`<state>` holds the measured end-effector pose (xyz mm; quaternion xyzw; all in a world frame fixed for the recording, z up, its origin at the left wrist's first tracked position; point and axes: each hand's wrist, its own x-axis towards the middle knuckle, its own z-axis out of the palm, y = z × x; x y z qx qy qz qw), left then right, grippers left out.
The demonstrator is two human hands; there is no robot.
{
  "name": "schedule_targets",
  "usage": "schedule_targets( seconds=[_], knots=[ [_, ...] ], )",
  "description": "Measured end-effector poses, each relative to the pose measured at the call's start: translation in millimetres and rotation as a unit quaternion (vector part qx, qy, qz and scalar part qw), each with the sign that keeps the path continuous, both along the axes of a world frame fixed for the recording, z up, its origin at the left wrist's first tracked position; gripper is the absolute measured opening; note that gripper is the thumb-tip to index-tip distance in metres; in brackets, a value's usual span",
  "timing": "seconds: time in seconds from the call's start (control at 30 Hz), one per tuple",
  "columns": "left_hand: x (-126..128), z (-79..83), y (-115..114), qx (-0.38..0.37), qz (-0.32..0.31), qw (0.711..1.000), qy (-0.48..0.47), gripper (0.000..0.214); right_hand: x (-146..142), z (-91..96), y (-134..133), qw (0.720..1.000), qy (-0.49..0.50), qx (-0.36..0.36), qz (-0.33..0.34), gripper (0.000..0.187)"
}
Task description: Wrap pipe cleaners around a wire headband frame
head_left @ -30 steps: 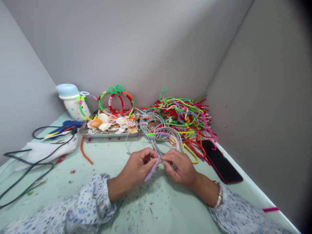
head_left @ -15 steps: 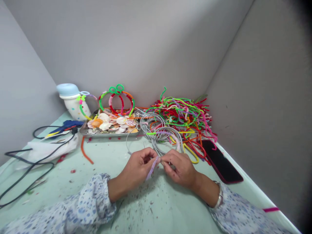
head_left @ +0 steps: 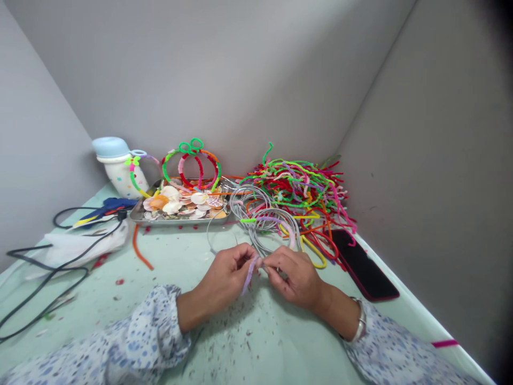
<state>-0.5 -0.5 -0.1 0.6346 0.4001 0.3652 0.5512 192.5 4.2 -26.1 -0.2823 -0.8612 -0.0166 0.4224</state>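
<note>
Fingertip to fingertip, my left hand (head_left: 232,270) and my right hand (head_left: 294,275) meet above the middle of the table. A short lilac pipe cleaner (head_left: 249,275) hangs down from the pinch of my left hand. My right thumb and forefinger are closed at its upper end, where a thin wire seems to run; the exact grip there is hidden by the fingers. Just behind the hands lie coils of grey wire (head_left: 256,235), with a lime, lilac and pink pipe cleaner stretch (head_left: 272,219) across them.
A metal tray (head_left: 180,221) of seashells stands behind, with wrapped pipe cleaner hoops (head_left: 192,171) above it. A white bottle (head_left: 124,174), black cable (head_left: 52,275) and plastic bag (head_left: 86,243) are left. Right lie a pipe cleaner heap (head_left: 296,184) and phone (head_left: 366,267).
Both hands stay nearly in place. The lilac pipe cleaner's hanging end has shifted very slightly and stands a little more upright.
</note>
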Motion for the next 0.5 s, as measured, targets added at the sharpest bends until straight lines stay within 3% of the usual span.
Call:
schedule_targets(
  seconds=[0.5],
  knots=[
    [0.8, 2.7, 1.7, -0.001, 0.003, 1.0, 0.003, 0.028, 0.5, 1.3, 0.4, 1.0, 0.01, -0.009, -0.002, 0.011]
  ],
)
